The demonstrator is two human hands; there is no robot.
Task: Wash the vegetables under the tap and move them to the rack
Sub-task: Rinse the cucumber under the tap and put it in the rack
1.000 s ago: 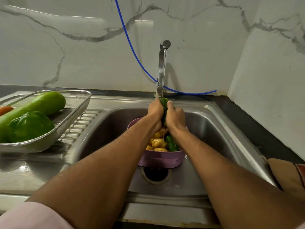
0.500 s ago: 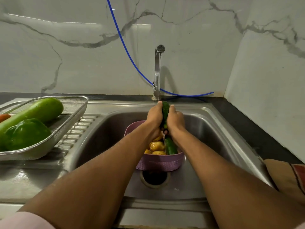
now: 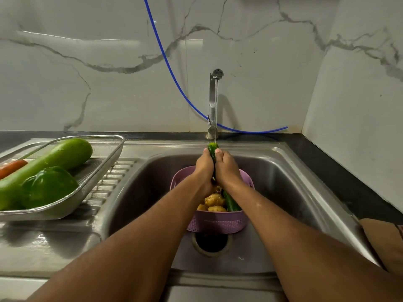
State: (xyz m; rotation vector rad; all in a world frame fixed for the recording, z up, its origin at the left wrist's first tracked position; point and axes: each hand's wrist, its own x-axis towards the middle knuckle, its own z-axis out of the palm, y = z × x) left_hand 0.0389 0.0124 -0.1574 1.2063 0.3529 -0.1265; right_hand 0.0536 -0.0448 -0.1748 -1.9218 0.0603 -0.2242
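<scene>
Water runs from the steel tap onto the tip of a dark green cucumber. My left hand and my right hand both grip that cucumber from either side, over the sink. Below them a purple basket holds several potatoes and another cucumber. At the left, the metal mesh rack carries a long pale green gourd, a green bell pepper and a carrot.
The rack sits on the ribbed steel drainboard. A blue hose hangs along the marble wall behind the tap. The drain lies just in front of the basket. A brown cloth item rests at the right counter edge.
The view has tilted so the sink sits lower in the frame. Both hands still hold the cucumber under the running water, shifted slightly along it.
</scene>
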